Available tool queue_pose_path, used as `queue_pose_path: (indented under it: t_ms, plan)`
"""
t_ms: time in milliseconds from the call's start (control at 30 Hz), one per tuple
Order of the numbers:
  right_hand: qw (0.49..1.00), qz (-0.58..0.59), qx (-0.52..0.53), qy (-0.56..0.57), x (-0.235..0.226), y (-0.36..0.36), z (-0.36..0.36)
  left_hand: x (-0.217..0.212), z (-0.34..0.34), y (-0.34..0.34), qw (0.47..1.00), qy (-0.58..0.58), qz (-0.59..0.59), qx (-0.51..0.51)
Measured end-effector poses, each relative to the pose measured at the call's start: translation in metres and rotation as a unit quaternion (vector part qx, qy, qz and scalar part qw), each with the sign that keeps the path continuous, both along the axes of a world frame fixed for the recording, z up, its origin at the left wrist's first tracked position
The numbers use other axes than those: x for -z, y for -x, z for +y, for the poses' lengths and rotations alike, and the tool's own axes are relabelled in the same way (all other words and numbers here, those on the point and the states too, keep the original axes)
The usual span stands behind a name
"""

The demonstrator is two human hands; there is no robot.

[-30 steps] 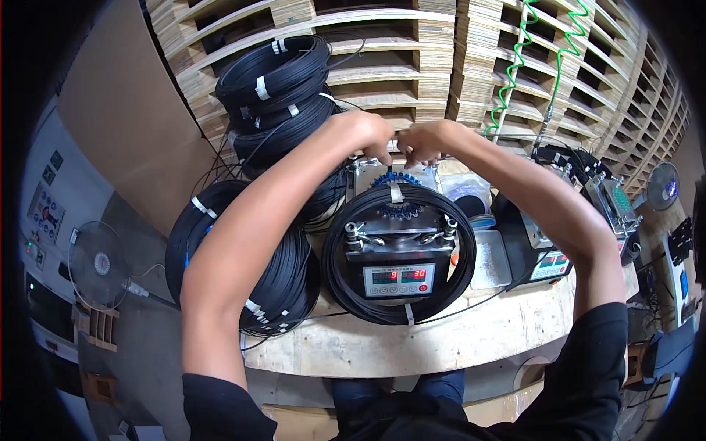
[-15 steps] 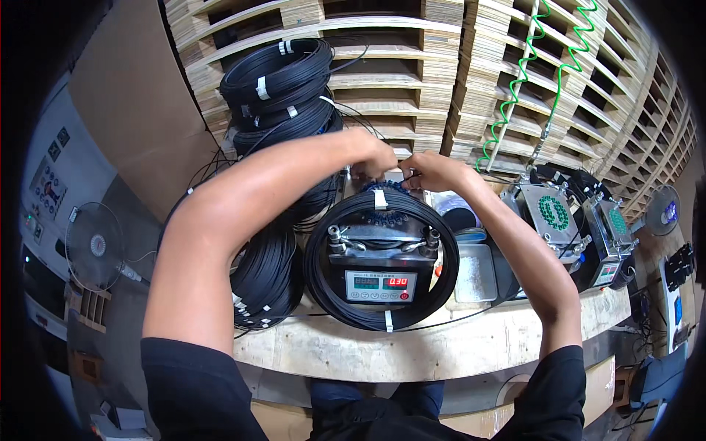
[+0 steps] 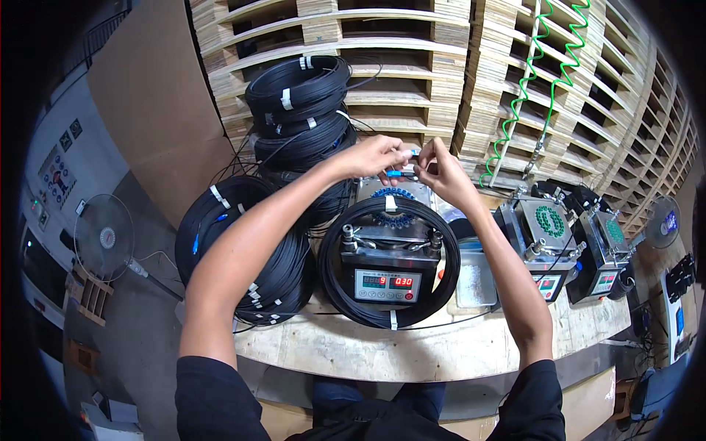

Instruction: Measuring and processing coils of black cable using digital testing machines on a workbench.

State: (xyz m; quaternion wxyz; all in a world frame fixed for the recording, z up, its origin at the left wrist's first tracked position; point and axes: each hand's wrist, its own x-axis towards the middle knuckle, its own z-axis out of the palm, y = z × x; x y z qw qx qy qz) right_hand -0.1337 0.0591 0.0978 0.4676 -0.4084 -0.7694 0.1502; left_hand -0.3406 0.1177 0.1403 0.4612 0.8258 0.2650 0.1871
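Observation:
My left hand (image 3: 381, 157) is closed above the back of a metal bench machine (image 3: 390, 259), its fingers bent around a blue cable connector (image 3: 395, 173). Close on its right, my right hand (image 3: 441, 175) is pinched, with a dark thin piece at its fingertips that I cannot make out clearly. A small pale piece (image 3: 415, 153) shows between the two hands. Below them, a ring of blue connectors (image 3: 393, 219) sits on top of the machine. A coil of black cable (image 3: 329, 283), tied with white tape, hangs around the machine's front and its lit display panel (image 3: 387, 286).
Stacked black cable coils (image 3: 298, 95) and a larger coil pile (image 3: 272, 257) stand at left. At right are a shallow metal tray (image 3: 476, 283) and two similar machines with green rings (image 3: 548, 220). Wooden pallets (image 3: 397, 44) rise behind the bench (image 3: 353, 353); green spiral hoses (image 3: 521, 81) hang there.
Both hands have risen off the machine's top, and the blue connector has come into sight between them. The display's left readout has changed. My head view has shifted slightly.

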Motion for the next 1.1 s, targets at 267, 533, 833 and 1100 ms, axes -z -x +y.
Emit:
queue_pose_path:
  t_ms: [267, 533, 833, 1100]
  plan:
    - [0.999, -0.051, -0.005, 0.007, -0.021, 0.023, -0.02, 0.003, -0.016, 0.026, 0.995, -0.092, 0.049, 0.0]
    - [0.987, -0.156, 0.037, 0.001, -0.021, -0.032, -0.03, 0.001, -0.029, 0.087, 0.93, -0.315, 0.185, -0.037]
    - [0.967, -0.252, 0.039, -0.003, 0.032, -0.054, -0.042, 0.064, -0.083, 0.093, 0.925, -0.299, 0.2, -0.119]
    - [0.977, -0.178, 0.027, 0.116, 0.03, -0.015, -0.067, 0.094, -0.095, 0.106, 0.95, -0.235, 0.141, -0.151]
